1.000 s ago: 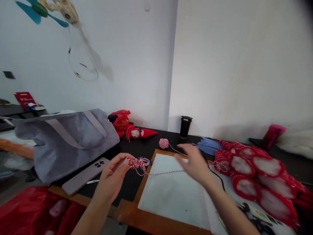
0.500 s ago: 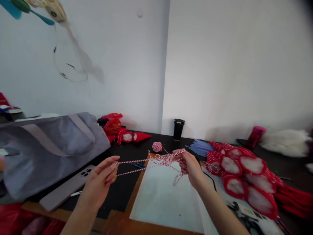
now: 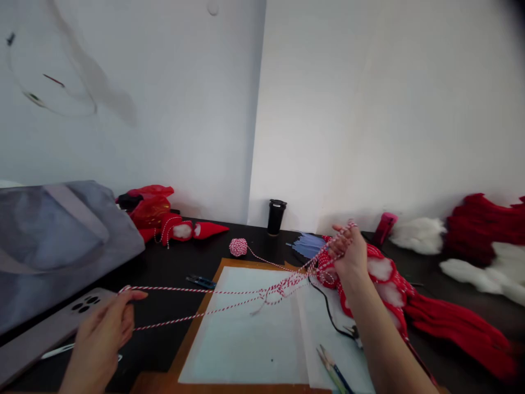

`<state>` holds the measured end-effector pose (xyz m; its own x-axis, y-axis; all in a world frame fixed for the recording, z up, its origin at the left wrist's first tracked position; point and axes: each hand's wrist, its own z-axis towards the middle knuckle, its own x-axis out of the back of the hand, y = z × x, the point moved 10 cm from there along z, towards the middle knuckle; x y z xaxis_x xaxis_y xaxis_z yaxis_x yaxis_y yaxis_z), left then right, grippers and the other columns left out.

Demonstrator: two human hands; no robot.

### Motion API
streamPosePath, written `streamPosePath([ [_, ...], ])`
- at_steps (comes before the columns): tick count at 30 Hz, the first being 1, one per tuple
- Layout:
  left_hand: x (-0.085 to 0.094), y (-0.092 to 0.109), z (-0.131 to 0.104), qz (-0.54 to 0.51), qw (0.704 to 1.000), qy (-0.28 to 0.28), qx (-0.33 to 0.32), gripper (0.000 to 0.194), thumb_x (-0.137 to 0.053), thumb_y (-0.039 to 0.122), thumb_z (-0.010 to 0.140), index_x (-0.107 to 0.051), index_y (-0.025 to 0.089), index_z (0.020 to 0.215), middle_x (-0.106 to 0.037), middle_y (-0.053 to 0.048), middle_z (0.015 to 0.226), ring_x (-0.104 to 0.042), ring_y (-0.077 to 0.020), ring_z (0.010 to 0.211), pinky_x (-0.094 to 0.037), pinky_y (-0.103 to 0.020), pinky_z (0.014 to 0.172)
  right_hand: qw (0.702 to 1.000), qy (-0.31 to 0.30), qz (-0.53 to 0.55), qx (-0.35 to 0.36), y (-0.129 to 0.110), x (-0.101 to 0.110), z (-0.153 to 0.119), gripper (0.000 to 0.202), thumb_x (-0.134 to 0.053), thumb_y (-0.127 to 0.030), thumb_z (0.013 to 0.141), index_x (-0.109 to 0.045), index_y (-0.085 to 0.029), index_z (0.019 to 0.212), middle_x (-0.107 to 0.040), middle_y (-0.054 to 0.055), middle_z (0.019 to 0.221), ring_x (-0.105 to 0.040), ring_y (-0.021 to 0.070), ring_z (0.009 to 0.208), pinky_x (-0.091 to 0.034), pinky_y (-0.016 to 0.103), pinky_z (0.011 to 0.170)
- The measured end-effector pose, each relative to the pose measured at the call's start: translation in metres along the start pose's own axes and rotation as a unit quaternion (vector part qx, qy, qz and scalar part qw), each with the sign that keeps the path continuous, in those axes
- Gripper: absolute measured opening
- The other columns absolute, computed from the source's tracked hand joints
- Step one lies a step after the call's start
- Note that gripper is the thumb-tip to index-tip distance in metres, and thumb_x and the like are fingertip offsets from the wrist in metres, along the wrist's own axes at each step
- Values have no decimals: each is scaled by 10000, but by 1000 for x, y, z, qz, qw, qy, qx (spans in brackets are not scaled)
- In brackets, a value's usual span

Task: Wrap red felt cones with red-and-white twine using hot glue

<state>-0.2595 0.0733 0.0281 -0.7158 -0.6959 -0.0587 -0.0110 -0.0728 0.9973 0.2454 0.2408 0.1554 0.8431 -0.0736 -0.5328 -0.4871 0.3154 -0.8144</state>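
Observation:
Between my two hands a red-and-white twisted cord (image 3: 229, 312) is stretched, with a tangled, looped bunch at its middle above the white paper. My left hand (image 3: 107, 328), at the lower left over the phone's edge, is closed on a loop of the cord, from which two strands run right. My right hand (image 3: 349, 249), raised at the right in front of the red stuffed pieces (image 3: 381, 268), has its fingers wrapped round several strands. Behind the paper sits a ball of the same cord (image 3: 238, 247), with one strand trailing toward the tangle.
White paper (image 3: 246, 350) lies on a brown board on the black table. A grey bag (image 3: 65, 235) and a phone (image 3: 49, 334) are at left. Thread snips (image 3: 200, 282), a black tumbler (image 3: 276, 217), pencils (image 3: 333, 369), blue strips (image 3: 307, 244) and white stuffing (image 3: 418, 235) lie around.
My hands have moved farther apart, left hand toward the left and right hand up and right. The cord's strands are drawn out longer between them. The view has turned to the right.

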Motion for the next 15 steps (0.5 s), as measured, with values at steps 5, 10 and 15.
streamPosePath([
  [5, -37, -11, -2, 169, 977, -125, -32, 470, -575, 644, 737, -688, 217, 898, -480, 80, 413, -489, -156, 400, -381, -253, 419, 996, -64, -29, 63, -53, -16, -2, 378, -505, -566, 836, -606, -209, 906, -604, -39, 584, -394, 83, 393, -331, 206, 403],
  [10, -128, 27, -56, 263, 901, -288, -188, 520, -695, 598, 737, -726, 254, 1126, -708, -96, 1205, -677, -300, 983, -551, -381, 774, 962, -220, -156, 47, -65, -80, -38, 304, -705, -438, 745, -701, -165, 878, -628, -15, 692, -287, 42, 422, -168, 206, 406],
  [15, -231, 104, -150, -8, 864, -456, -212, 713, -809, 430, 731, -523, 301, 1372, -655, -84, 1229, -616, -252, 1107, -496, -393, 965, 815, -295, -450, 215, -70, -147, -94, 152, -742, -309, 771, -731, -206, 881, -522, -63, 575, -416, 86, 544, -292, 236, 537],
])
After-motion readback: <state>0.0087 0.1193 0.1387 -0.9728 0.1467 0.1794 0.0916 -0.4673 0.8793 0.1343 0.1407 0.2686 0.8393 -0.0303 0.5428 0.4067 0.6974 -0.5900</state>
